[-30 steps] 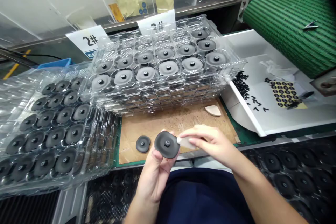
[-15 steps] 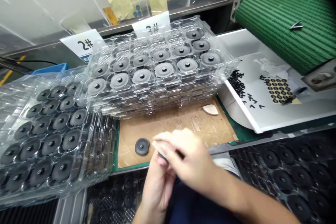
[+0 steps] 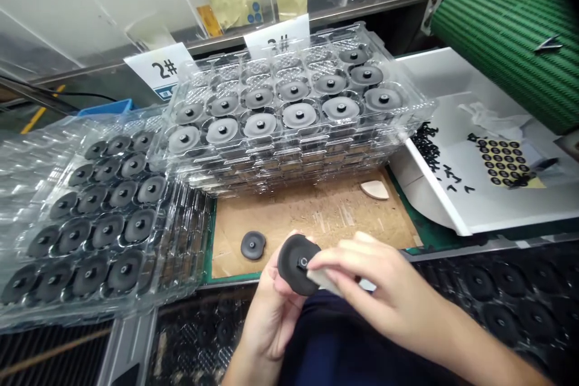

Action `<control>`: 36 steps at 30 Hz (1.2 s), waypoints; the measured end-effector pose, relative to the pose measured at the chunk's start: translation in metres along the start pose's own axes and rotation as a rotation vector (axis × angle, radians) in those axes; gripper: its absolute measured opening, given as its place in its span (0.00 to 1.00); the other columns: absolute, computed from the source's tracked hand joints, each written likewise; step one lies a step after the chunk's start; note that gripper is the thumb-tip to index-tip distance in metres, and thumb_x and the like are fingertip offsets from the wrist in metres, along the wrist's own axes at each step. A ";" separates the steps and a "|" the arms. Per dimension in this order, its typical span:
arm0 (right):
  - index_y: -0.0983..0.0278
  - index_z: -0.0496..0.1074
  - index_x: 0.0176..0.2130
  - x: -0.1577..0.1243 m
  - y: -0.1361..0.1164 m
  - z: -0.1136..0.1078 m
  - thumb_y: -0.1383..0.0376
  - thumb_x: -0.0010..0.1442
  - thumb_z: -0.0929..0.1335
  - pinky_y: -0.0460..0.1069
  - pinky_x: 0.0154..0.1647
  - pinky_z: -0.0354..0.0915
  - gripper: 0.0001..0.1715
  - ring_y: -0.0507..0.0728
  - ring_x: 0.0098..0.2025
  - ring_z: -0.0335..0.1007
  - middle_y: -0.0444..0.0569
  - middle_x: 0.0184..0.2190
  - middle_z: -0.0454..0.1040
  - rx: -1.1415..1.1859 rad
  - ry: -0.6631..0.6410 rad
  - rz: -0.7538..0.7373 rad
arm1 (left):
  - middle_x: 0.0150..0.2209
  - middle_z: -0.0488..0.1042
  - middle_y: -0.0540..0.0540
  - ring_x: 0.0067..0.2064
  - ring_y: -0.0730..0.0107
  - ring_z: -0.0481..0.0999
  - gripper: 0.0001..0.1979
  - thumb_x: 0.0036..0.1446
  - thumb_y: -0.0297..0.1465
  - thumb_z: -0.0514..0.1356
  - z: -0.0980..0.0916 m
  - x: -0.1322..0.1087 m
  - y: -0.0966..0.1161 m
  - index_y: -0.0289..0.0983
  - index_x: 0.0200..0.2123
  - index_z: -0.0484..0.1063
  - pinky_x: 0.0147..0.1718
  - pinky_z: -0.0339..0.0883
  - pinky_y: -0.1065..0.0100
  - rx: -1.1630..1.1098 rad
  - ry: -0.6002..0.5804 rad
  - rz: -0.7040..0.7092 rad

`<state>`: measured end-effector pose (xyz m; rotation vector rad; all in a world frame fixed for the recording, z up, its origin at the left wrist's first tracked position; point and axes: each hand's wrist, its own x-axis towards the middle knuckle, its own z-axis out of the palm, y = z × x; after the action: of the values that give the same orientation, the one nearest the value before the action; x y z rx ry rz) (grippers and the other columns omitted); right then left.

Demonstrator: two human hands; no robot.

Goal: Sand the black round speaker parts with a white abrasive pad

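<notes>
Head view, angled down over the work. Left hand (image 3: 269, 307), fingers (image 3: 272, 274) curled and clamped on the rim of a matte black disc (image 3: 289, 271), which sits tilted, just above the lap, with a small squared hub at its centre. Right hand (image 3: 391, 283), fingers (image 3: 357, 259) together and clamped on a smooth pale pad (image 3: 323, 278), its end touching the disc beside the hub. Just left of the hands, a smaller black disc (image 3: 253, 245) lying flat on a rough cardboard sheet (image 3: 316, 217), with a pale fan-shaped piece (image 3: 374, 190) farther back. Beyond, stacked clear moulded trays (image 3: 294, 96) of round grey-faced discs. To the left, a clear tray (image 3: 104, 217) of black discs. To the right, a white tray (image 3: 479, 205) of small black rings, beneath a ribbed green belt (image 3: 506, 30).
</notes>
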<state>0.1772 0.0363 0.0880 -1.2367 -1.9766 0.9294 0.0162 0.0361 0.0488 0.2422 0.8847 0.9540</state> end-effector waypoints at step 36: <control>0.62 0.74 0.33 0.018 0.086 0.086 0.73 0.59 0.59 0.51 0.42 0.69 0.16 0.55 0.40 0.72 0.49 0.34 0.74 0.119 0.270 0.092 | 0.43 0.79 0.47 0.38 0.65 0.80 0.25 0.54 0.50 0.53 -0.042 -0.017 0.015 0.42 0.47 0.74 0.32 0.74 0.73 -0.302 -0.326 -0.014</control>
<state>0.1435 0.0595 -0.0275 -1.3189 -1.6438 0.8613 -0.0288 0.0238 0.0396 0.1265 0.4367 0.9875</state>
